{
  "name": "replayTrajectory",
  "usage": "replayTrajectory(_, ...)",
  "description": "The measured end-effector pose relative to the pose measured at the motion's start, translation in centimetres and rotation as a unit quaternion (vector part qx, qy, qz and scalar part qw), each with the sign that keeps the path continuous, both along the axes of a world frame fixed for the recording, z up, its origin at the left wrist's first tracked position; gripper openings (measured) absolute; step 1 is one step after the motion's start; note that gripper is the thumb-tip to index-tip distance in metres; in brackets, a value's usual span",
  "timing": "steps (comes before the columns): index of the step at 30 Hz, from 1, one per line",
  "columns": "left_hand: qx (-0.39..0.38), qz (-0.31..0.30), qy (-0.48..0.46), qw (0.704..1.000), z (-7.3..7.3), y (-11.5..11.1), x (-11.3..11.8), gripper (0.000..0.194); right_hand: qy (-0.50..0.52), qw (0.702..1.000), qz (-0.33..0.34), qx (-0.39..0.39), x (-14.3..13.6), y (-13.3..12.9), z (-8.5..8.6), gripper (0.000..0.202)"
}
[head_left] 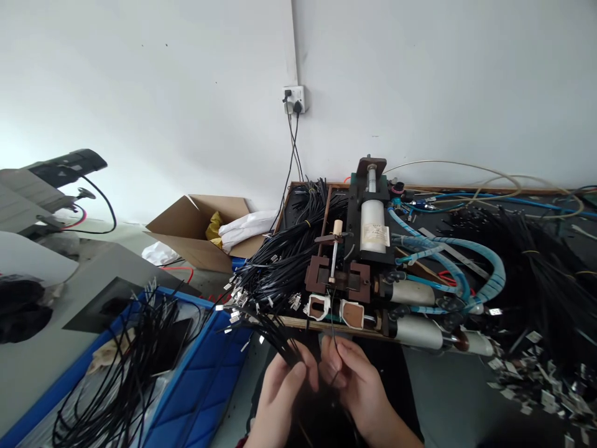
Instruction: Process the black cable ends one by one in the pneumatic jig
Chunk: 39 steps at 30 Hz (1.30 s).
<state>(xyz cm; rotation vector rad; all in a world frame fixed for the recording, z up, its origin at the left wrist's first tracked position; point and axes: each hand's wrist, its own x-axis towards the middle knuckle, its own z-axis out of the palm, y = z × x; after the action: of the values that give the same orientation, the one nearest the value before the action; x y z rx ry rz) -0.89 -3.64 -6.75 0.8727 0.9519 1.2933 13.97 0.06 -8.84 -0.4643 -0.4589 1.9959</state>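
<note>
My left hand is closed around a bundle of black cables with small metal ends that point up and left. Beside it, my right hand pinches a single black cable, whose upper part runs up to the front of the machine. The machine has brown clamp blocks, two white-edged pads and a white upright cylinder. Both hands are in front of the bench edge, close together but apart. The lower parts of the cables are dark and hard to make out.
More black cables lie left of the machine, and a large pile lies right. Blue hoses loop beside the cylinders. At the lower left stands a blue crate with cables. Behind it are an open cardboard box and grey equipment.
</note>
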Motion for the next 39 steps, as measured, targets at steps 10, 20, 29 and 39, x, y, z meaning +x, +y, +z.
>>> replayTrajectory(10, -0.006, -0.002, -0.1, 0.995, -0.3, 0.4, 1.1, 0.025, 0.037, 0.997, 0.021, -0.063, 0.3, 1.0, -0.5, 0.033)
replayTrajectory(20, 0.01, 0.038, -0.129, 0.991, -0.1, 0.9, 1.9, 0.019, 0.016, 0.996, 0.004, -0.083, -0.1, 0.9, -0.7, 0.04)
replayTrajectory(29, -0.034, 0.023, -0.061, 0.997, -0.4, -0.1, 1.1, 0.03, -0.222, 0.974, 0.008, -0.045, -0.7, 0.5, -0.7, 0.048)
replayTrajectory(39, -0.083, 0.074, 0.093, 0.989, 1.6, -0.5, 0.6, 0.051, -0.381, 0.896, -0.087, 0.209, -0.7, -0.9, 1.3, 0.011)
